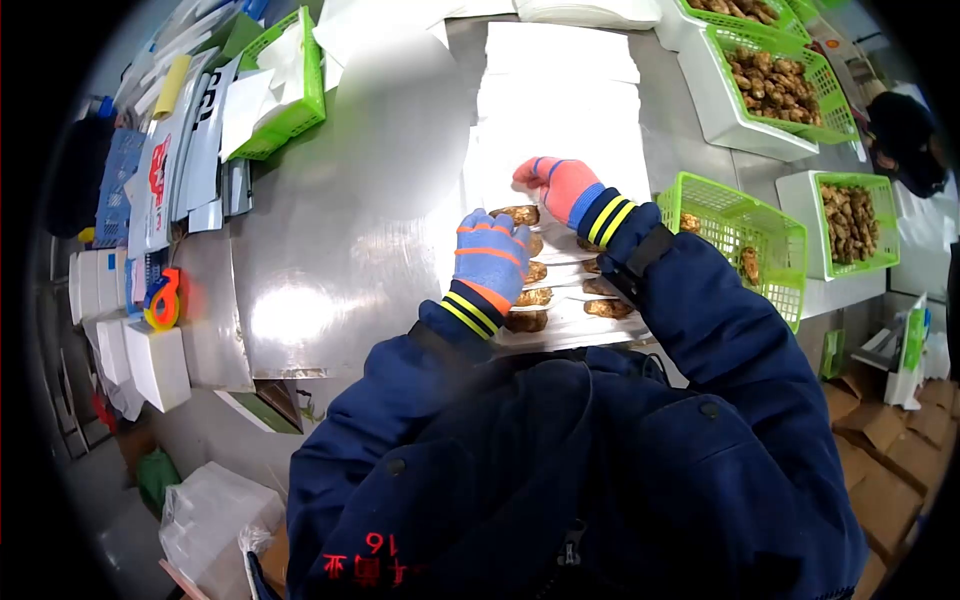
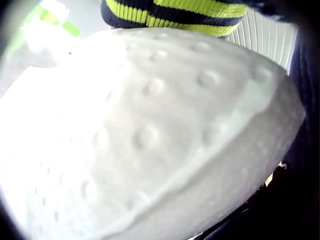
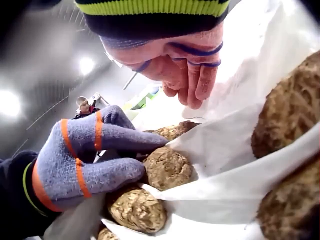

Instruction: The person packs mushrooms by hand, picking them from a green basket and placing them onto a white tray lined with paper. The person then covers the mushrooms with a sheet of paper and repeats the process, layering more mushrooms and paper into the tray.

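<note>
Brown knobbly tubers (image 1: 608,308) (image 3: 137,210) lie in two rows among folds of white paper (image 1: 555,110) (image 3: 220,185). My left hand, in a blue glove with orange bands (image 1: 490,258) (image 3: 82,155), is at the left row; its index finger and thumb lie against a round tuber (image 3: 167,168). Just beyond is another tuber (image 1: 517,215) (image 3: 175,130). Above the paper, my right hand in a pink glove (image 1: 562,187) (image 3: 175,67) has its fingers bent loosely downward, with nothing seen in them. A dimpled white surface (image 2: 150,115) fills the left wrist view, hiding the left fingers.
On the right, a green basket (image 1: 740,225) holds a few tubers, with fuller baskets (image 1: 785,90) (image 1: 850,222) beyond. A green basket of white sheets (image 1: 290,120), packaging and a tape dispenser (image 1: 162,300) are on the left of the metal table (image 1: 320,220).
</note>
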